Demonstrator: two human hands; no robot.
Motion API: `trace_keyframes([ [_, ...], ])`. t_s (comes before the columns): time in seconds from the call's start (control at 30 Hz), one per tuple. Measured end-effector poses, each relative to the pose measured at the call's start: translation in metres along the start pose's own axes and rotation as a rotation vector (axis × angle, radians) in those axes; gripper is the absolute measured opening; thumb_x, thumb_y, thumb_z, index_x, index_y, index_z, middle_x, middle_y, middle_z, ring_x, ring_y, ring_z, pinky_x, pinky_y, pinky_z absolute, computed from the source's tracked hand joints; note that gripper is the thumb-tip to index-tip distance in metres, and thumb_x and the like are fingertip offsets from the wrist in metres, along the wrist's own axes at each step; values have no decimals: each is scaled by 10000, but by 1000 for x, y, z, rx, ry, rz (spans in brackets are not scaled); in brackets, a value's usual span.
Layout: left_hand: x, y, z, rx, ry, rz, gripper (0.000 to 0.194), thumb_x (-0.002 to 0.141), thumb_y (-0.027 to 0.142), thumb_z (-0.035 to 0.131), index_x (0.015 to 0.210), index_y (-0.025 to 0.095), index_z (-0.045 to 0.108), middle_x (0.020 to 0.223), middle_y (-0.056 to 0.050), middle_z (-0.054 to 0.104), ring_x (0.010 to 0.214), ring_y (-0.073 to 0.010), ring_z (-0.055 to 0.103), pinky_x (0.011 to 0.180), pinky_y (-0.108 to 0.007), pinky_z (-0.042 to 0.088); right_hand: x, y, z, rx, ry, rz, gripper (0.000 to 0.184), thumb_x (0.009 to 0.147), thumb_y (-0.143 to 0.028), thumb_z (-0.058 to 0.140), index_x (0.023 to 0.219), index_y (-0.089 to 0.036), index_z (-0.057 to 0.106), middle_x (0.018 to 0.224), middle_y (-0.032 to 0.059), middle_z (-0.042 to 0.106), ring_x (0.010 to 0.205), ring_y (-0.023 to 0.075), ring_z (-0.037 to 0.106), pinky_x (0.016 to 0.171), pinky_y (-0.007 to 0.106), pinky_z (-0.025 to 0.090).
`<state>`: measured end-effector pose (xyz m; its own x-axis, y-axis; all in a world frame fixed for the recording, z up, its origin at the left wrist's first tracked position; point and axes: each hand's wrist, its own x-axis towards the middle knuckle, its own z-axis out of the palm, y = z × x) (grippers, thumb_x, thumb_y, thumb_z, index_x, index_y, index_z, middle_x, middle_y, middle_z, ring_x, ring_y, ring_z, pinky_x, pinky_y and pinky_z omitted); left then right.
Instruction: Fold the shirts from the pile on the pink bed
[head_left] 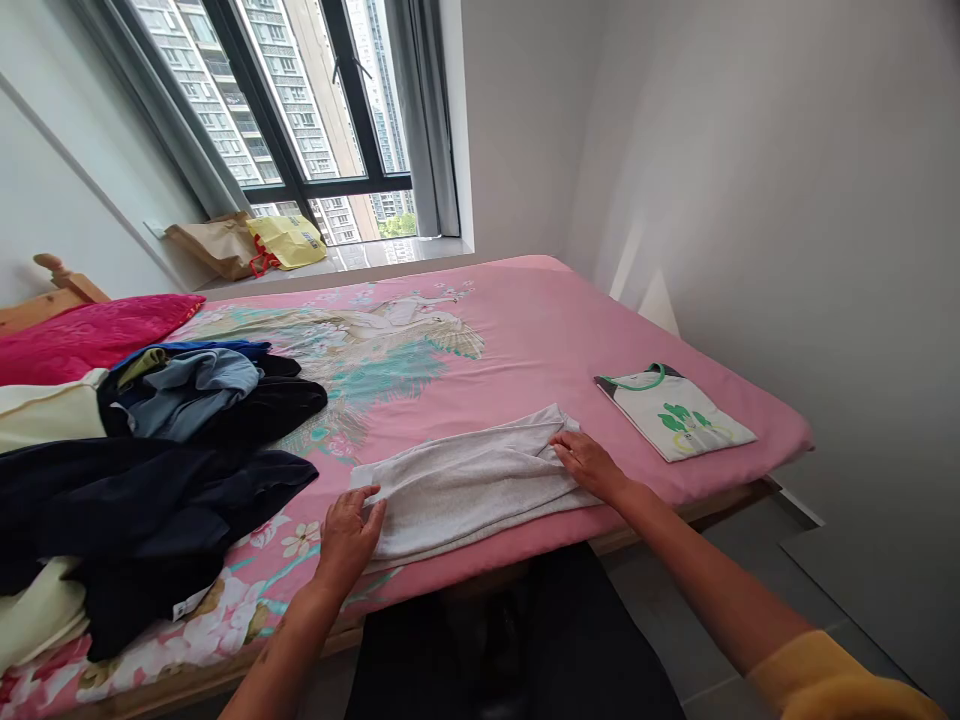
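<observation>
A light grey garment (pixel 465 490), probably a pair of trousers, lies folded into a long strip near the front edge of the bed. At its left end rests my left hand (pixel 351 530), fingers apart, the tips touching the cloth. My right hand (pixel 589 466) is at the opposite end, its fingers bent together and pinching the upper corner of the fabric. Beyond that hand lies a neatly folded white T-shirt (pixel 679 415) with a green collar and a green print.
A loose heap of dark clothes (pixel 150 500) covers the bed's left side, beside a crimson pillow (pixel 90 335). Pink floral bedding (pixel 525 330) spreads under everything. A brown paper bag (pixel 217 248) and a yellow bag (pixel 289 243) stand on the windowsill. A wall borders the right.
</observation>
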<state>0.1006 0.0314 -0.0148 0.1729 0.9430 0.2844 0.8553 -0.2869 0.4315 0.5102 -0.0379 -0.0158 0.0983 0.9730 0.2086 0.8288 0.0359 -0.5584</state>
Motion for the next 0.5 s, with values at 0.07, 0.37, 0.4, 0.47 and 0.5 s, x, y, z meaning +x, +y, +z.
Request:
trace_keyframes([
  [0.07,11,27,6,-40,-63,88,288,830,412,452,953,240,648,1018,-44,652,991,-232,573,916,-385,415,-20,17,-7,-45,-13,22,218,875,-283,391,945,-205,582,957,34,628,919,171,534,839,289,380],
  [0.37,85,181,73,36,-536,147,343,854,374,363,761,207,648,908,-94,647,950,-260,556,847,-391,366,-43,24,-18,-152,36,135,179,803,-280,474,909,-209,600,915,43,610,909,203,509,810,332,367],
  [0.4,91,188,80,30,-575,136,325,826,382,403,698,194,635,839,-93,645,897,-260,566,817,-382,374,-44,23,-18,-151,54,128,185,787,-263,486,928,-206,592,916,46,607,906,206,507,810,336,369],
  [0.47,99,195,91,-4,-666,121,290,764,391,479,606,181,602,689,-61,614,756,-229,571,728,-335,392,-49,24,-18,-141,95,58,280,729,-191,515,1005,-199,564,968,55,596,944,211,499,850,346,366],
  [0.5,102,196,94,-31,-717,108,282,743,399,500,590,180,592,629,-37,587,684,-204,557,672,-306,392,-52,26,-17,-134,113,4,354,698,-149,520,1047,-197,547,1007,60,587,979,214,490,882,350,357],
])
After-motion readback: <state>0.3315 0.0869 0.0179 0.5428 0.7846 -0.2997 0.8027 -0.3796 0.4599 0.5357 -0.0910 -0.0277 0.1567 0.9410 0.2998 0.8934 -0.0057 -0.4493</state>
